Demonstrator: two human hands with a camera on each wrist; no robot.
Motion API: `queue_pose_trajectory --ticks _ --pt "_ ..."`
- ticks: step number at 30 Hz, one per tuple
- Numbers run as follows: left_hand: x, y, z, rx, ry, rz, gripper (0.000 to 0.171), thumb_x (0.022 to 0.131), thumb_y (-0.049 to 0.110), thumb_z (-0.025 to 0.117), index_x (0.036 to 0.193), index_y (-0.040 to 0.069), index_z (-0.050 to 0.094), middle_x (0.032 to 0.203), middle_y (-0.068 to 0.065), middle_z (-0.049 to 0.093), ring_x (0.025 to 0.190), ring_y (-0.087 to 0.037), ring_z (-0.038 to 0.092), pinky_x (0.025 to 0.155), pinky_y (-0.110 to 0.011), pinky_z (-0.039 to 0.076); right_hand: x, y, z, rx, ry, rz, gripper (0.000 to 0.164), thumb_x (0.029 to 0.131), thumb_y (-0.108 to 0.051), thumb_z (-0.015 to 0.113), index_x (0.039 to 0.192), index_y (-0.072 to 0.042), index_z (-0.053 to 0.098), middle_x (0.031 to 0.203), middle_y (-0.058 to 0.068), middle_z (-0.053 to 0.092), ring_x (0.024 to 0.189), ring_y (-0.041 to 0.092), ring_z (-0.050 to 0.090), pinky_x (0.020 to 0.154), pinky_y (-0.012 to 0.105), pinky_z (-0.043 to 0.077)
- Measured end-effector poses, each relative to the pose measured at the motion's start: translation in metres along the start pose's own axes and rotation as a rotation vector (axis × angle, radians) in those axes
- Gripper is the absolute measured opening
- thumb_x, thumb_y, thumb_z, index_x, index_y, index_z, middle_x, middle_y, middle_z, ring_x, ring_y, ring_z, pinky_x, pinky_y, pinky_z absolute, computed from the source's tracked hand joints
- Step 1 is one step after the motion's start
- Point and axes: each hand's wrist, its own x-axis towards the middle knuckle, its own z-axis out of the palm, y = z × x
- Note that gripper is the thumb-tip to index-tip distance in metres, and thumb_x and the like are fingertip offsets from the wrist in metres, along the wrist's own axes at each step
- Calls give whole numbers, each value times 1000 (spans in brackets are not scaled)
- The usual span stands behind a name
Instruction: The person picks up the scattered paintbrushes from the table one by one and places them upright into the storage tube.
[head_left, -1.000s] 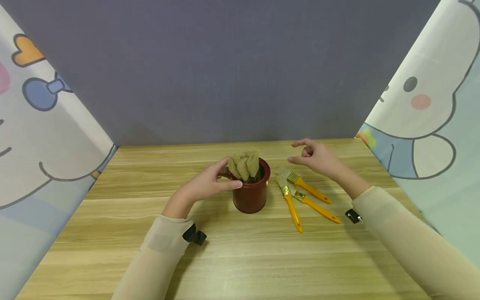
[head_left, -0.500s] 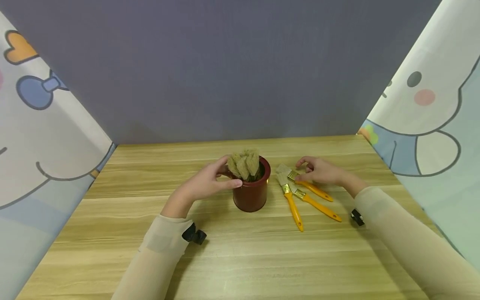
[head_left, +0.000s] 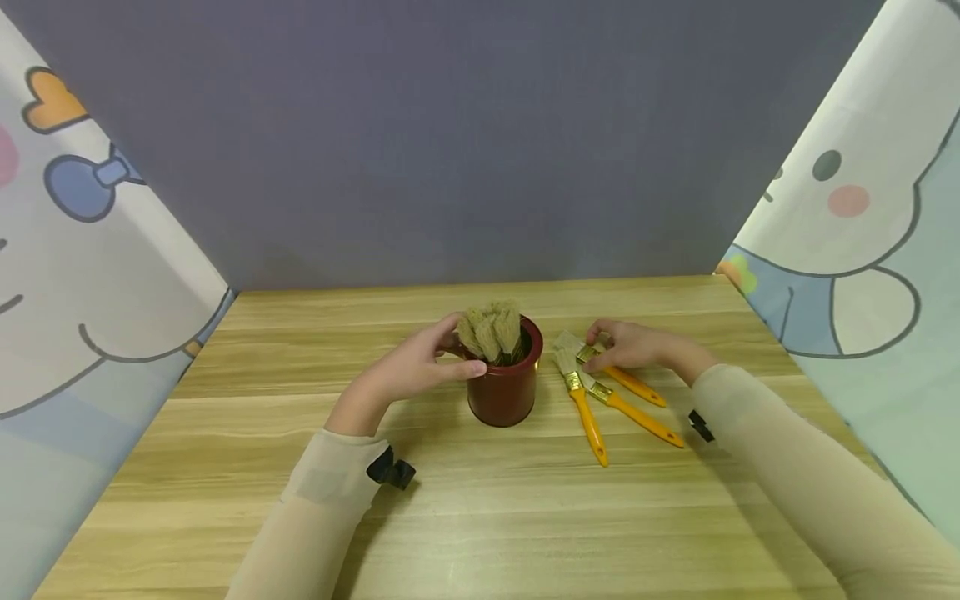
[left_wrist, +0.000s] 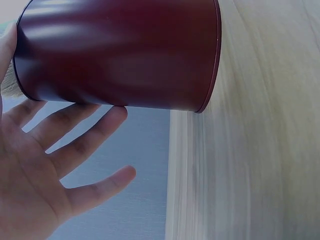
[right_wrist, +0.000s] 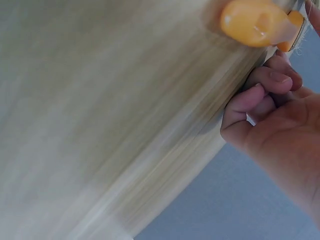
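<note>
Your left grip (head_left: 408, 362) holds the red can (head_left: 501, 402), thumb over the rim and fingertips against the wall; the can stands upright on the table (head_left: 495, 517). Your right grip (head_left: 636, 343) is down at the ferrule of the first brush (head_left: 636, 387), thumb on one side and forefinger on the other; you cannot confirm from these views that the pinch is tight. The second brush (head_left: 647, 420) lies on the near side of your right grip, and the third brush (head_left: 588, 423) lies between that grip and the can. The bristle ends of all three crowd together just ahead of your right fingertips. Treat this as the main hazard: a sideways pull may drag a neighbouring brush, because the heads appear to overlap. A light pinch on the ferrule could also slip, since its metal is probably smooth, and the handle, projecting behind your right grip, may then swing down. Check the left side as well. Your hold is high on the can, so an uneven push of the thumb could tilt it. The packed brushes (head_left: 489, 335), bristles up, lean toward your left fingers; a knock there may make them splay or catch on your hand. The gap in the can's mouth lies on the side away from your left palm; contact with the rim on that side could nudge the can.
</note>
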Motion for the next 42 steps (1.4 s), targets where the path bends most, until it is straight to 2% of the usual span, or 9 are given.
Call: queue_pose_trajectory --ticks 3,7,10,14,25,32,38,40,42 --pt "-1 -1 1 -20 -4 11 83 99 44 77 164 16 35 137 -11 70 143 -33 58 125 -62 38 0 0 2 8 -16 17 52 93 -42 81 123 -9 55 94 4 51 83 19 46 73 33 39" --pt "-2 -2 2 -6 -6 -19 94 98 48 77 169 15 25 142 -12 67 148 -34 52 126 -62 37 1 0 4 12 -34 32 46 92 -37 80 117 -8 54 84 -1 46 74 16 43 68 30 38" --pt "-1 -3 1 -3 -11 -25 95 98 49 76 170 15 24 143 -13 66 149 -35 51 126 -62 37 1 0 5 7 -39 28 44 91 -33 79 115 -7 53 76 -3 42 68 14 40 64 28 37" --pt "-1 -4 1 -3 -13 -38 97 98 51 76 170 16 23 146 -13 65 150 -35 50 126 -62 36 2 -3 6 -12 -35 25 42 91 -32 78 113 -7 52 75 -3 41 66 13 40 63 28 37" --pt "-1 -2 -1 28 -5 -36 97 98 50 76 171 14 21 150 -17 62 150 -36 50 126 -61 36 3 -5 11 -48 16 29 36 95 -34 76 105 -9 53 74 -3 43 66 13 40 65 30 37" --pt "-2 -2 -2 25 0 -41 101 98 51 76 172 14 18 151 -17 61 151 -35 50 126 -61 37 2 -1 11 -23 99 16 33 95 -38 75 99 -11 55 68 -5 40 64 12 38 64 30 36" --pt "-3 0 -2 7 4 -31 100 98 50 76 172 14 19 149 -15 63 150 -34 51 126 -61 38 -2 -1 4 66 123 36 34 97 -40 74 100 -10 59 75 -3 47 68 13 41 66 29 38" --pt "-3 1 -2 -2 -1 -26 99 98 50 76 171 15 20 148 -15 63 150 -35 51 125 -62 38 -4 -3 -1 97 123 35 32 99 -39 71 102 -9 60 85 0 60 71 12 43 68 29 40" --pt "-3 2 -2 -14 -5 -19 97 98 49 76 171 15 22 147 -15 64 150 -35 51 125 -62 37 -7 -8 -6 133 121 24 30 102 -36 67 105 -7 61 104 8 69 78 13 48 72 30 44"
